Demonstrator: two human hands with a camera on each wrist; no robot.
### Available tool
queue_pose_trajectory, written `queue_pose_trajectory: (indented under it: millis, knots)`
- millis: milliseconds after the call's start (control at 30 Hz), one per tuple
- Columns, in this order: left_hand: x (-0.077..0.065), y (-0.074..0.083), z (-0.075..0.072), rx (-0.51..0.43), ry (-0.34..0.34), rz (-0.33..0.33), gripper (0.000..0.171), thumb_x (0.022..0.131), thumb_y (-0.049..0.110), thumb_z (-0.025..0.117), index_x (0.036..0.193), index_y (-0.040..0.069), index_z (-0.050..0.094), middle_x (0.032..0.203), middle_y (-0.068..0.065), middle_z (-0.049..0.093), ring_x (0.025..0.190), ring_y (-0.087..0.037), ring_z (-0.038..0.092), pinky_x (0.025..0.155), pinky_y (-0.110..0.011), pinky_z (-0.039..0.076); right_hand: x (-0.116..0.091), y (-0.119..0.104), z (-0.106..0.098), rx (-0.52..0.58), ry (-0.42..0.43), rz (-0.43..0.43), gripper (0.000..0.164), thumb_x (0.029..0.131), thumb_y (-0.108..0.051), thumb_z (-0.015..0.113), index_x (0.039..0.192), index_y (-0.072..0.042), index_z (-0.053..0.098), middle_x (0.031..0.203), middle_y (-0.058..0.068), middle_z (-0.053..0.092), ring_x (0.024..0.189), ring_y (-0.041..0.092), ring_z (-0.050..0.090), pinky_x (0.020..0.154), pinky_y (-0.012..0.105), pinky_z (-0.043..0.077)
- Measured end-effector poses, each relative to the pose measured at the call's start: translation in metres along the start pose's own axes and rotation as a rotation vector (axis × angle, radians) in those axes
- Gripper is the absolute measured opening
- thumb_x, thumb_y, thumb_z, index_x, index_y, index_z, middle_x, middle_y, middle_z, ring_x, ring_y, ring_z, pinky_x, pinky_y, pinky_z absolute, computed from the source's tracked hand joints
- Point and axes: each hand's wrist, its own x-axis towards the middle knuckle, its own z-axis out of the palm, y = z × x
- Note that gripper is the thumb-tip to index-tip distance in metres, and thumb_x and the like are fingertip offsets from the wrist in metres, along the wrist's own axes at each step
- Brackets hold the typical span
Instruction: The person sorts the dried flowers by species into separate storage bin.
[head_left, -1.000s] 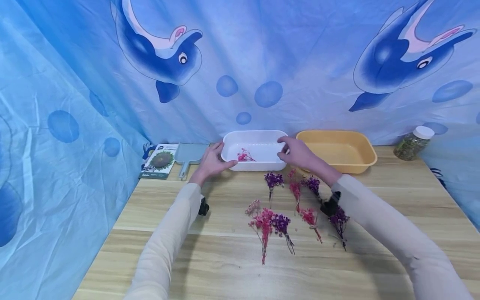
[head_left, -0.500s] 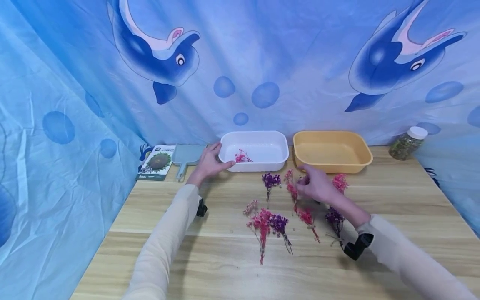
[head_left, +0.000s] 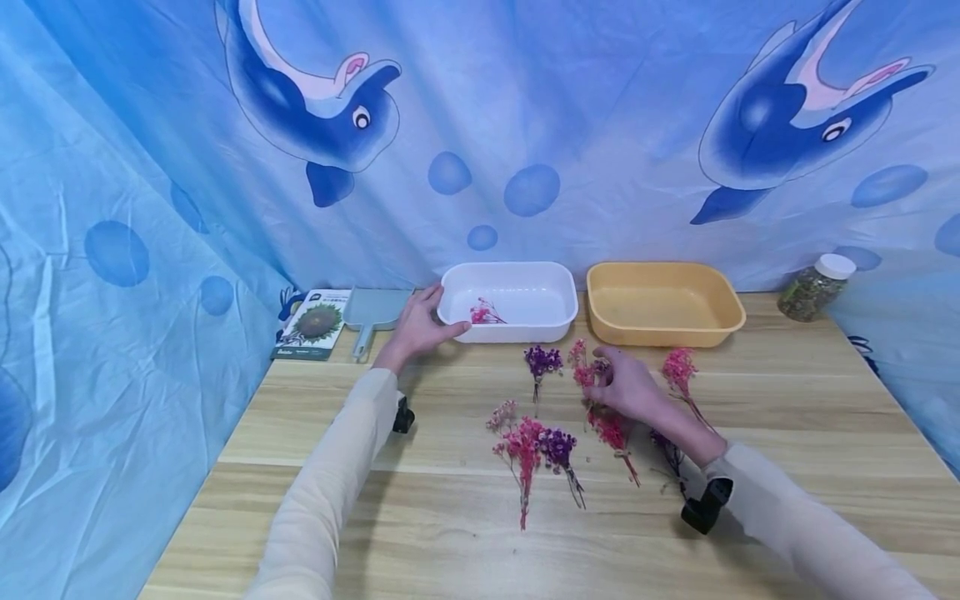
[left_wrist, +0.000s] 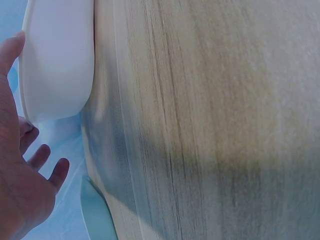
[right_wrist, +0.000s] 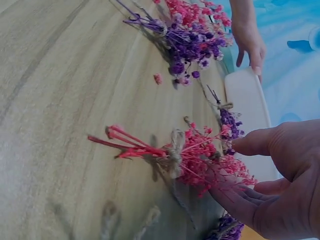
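My left hand (head_left: pixel 423 325) rests at the left end of a white tub (head_left: pixel 551 333), fingers extended. In the left wrist view its thumb (left_wrist: pixel 16 50) touches the rim and a fingertip meets the corner. A pink dried-flower sprig (head_left: pixel 487 312) lies inside the tub. Over the table, my right hand (head_left: pixel 633 387) reaches in among small dried-flower bunches. Its thumb and fingers are spread about the heads of a twine-tied pink bunch (right_wrist: pixel 200 160) in the right wrist view, with a gap between them. A purple bunch (head_left: pixel 602 368) shows partly beneath that hand.
More bunches lie around: purple (head_left: pixel 542 362), pink (head_left: pixel 525 454), purple (head_left: pixel 558 450), pink (head_left: pixel 680 371). Right of the tub stands a yellow tub (head_left: pixel 663 336). A lidded jar (head_left: pixel 816 287) is at the back right, a grey-blue dustpan (head_left: pixel 375 308) and seed packet (head_left: pixel 315 325) at the left.
My right hand has left the white tub's right rim and come down toward the near right, onto the flower bunches. The left hand stays at the tub's left end.
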Motion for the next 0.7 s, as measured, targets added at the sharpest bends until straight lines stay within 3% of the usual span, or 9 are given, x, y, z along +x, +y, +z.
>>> queue_pose_trajectory:
  millis: [267, 467, 700]
  knots:
    - [0.0, 0.001, -0.001, 0.0, -0.005, 0.001, 0.101, 0.082, 0.052, 0.076, 0.153, -0.004, 0.03, 0.16, -0.02, 0.028, 0.146, -0.041, 0.022, 0.117, -0.056, 0.02, 0.005, 0.001, 0.008, -0.077, 0.012, 0.003, 0.077, 0.078, -0.013, 0.085, 0.137, 0.014, 0.044, 0.098, 0.02, 0.066, 0.078, 0.026, 0.061, 0.073, 0.044, 0.056]
    - [-0.001, 0.001, -0.001, -0.009, -0.002, -0.009, 0.102, 0.082, 0.053, 0.076, 0.153, -0.003, 0.031, 0.16, -0.019, 0.028, 0.146, -0.041, 0.021, 0.116, -0.057, 0.021, 0.009, -0.003, 0.013, -0.102, 0.023, 0.003, 0.079, 0.075, -0.013, 0.085, 0.137, 0.016, 0.044, 0.099, 0.023, 0.066, 0.083, 0.033, 0.063, 0.077, 0.049, 0.055]
    - [0.0, 0.001, -0.001, -0.006, -0.008, -0.016, 0.102, 0.081, 0.054, 0.075, 0.154, -0.003, 0.031, 0.16, -0.018, 0.028, 0.146, -0.041, 0.021, 0.116, -0.058, 0.021, 0.012, -0.003, 0.02, -0.106, -0.004, 0.051, 0.078, 0.076, -0.011, 0.084, 0.137, 0.015, 0.044, 0.115, 0.034, 0.062, 0.1, 0.044, 0.063, 0.089, 0.054, 0.053]
